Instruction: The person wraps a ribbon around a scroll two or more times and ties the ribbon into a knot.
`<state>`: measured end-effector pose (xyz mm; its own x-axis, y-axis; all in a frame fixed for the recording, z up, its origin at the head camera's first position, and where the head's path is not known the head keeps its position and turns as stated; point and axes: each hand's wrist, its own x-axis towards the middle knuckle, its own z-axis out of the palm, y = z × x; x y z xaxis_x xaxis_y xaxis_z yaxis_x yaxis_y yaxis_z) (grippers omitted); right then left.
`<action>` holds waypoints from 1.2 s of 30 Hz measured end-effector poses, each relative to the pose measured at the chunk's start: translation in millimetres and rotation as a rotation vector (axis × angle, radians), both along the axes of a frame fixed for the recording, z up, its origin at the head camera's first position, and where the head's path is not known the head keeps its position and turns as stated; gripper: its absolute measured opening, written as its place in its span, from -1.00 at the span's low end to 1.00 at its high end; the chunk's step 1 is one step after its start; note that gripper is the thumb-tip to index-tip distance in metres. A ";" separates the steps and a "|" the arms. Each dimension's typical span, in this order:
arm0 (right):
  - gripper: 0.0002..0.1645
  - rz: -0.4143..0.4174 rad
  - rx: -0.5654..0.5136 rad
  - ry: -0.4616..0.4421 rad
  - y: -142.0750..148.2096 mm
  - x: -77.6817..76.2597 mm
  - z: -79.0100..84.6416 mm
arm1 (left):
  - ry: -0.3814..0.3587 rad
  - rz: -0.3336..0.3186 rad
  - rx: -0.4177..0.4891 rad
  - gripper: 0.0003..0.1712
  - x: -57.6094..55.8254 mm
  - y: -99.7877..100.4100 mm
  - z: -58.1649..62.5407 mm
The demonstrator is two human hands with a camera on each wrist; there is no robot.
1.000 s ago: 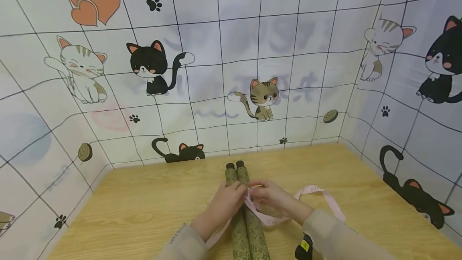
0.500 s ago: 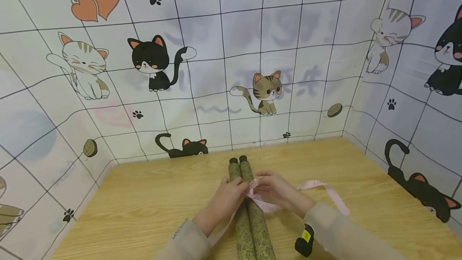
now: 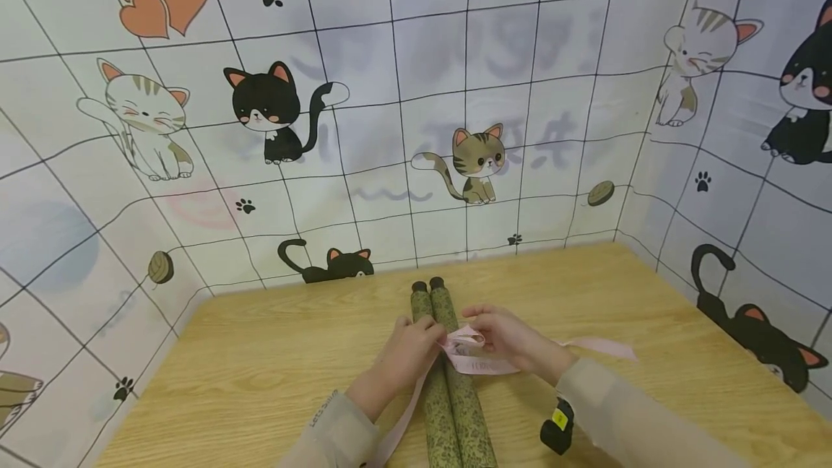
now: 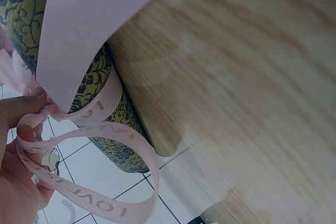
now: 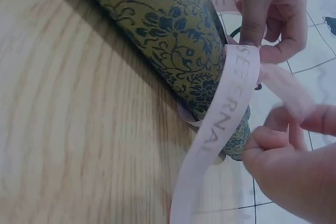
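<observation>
Two long rolls (image 3: pixel 448 403), covered in green-gold brocade with dark floral patterns and dark end knobs, lie side by side on the table. A pink ribbon (image 3: pixel 484 365) printed with letters is wrapped round them. My left hand (image 3: pixel 406 352) lies over the rolls and pinches the ribbon at its knot, as the left wrist view shows at the fingers (image 4: pixel 21 109). Right of the rolls, my right hand (image 3: pixel 513 341) pinches a ribbon loop between thumb and fingers; in the right wrist view that stretch of ribbon (image 5: pixel 286 90) is blurred. A printed ribbon tail (image 5: pixel 194 182) hangs down.
A black object with a yellow label (image 3: pixel 557 430) lies near the right sleeve. The wooden table (image 3: pixel 279 360) meets a cat-print wall covering (image 3: pixel 377 165) at the back and sides. One ribbon end (image 3: pixel 607 347) stretches out to the right behind the right wrist.
My right hand has moved slightly right, and a wider ribbon loop now shows between the hands. The ribbon end on the right lies flatter. My left hand stays at the knot.
</observation>
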<state>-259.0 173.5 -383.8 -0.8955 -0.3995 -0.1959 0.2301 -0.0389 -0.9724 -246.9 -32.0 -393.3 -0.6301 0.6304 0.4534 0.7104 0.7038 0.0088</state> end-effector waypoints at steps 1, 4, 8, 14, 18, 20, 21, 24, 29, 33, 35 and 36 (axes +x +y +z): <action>-0.53 0.004 0.013 0.008 1.1 0.5 0.2 | -0.003 0.003 -0.002 -0.92 -0.2 0.2 -0.1; -0.46 0.017 0.049 0.021 4.6 2.7 1.3 | -0.011 0.010 -0.004 -0.92 -0.8 0.5 -0.3; -0.34 0.041 0.102 0.017 9.0 4.2 3.5 | -0.010 0.013 -0.002 -0.91 -2.2 1.0 -0.2; -0.29 0.041 0.108 0.008 16.8 2.4 2.1 | -0.006 0.025 -0.012 -0.90 -4.1 1.3 -1.5; -0.33 0.017 -0.007 -0.010 20.9 3.0 0.6 | 0.003 0.029 -0.018 -0.90 -3.4 1.6 -2.7; -0.37 0.004 -0.095 -0.028 22.2 3.4 0.2 | 0.007 0.028 -0.015 -0.90 -2.8 2.0 -2.6; -0.39 -0.003 -0.142 -0.037 22.4 3.7 0.5 | 0.009 0.028 -0.013 -0.90 -2.4 2.2 -2.3; -0.51 -0.026 -0.239 -0.053 22.5 4.0 0.5 | 0.004 0.022 -0.004 -0.90 -1.4 2.2 -1.5; -0.73 -0.035 -0.182 -0.022 23.0 5.1 1.2 | -0.031 0.009 0.012 -0.90 -1.4 0.9 0.8; -0.83 -0.003 -0.083 0.003 26.2 5.3 1.4 | -0.041 0.004 0.018 -0.90 -1.5 -0.5 2.3; -0.85 0.019 -0.060 0.008 28.3 5.0 1.0 | -0.043 0.001 0.021 -0.90 -1.4 -1.1 2.7; -0.85 0.028 -0.054 0.006 29.2 4.9 0.8 | -0.045 0.001 0.020 -0.91 -1.2 -1.4 2.8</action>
<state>-254.1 202.8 -383.1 -0.8849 -0.4346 -0.1677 0.2257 -0.0850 -0.9705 -248.2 -33.4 -390.4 -0.6507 0.6205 0.4377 0.7081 0.7040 0.0548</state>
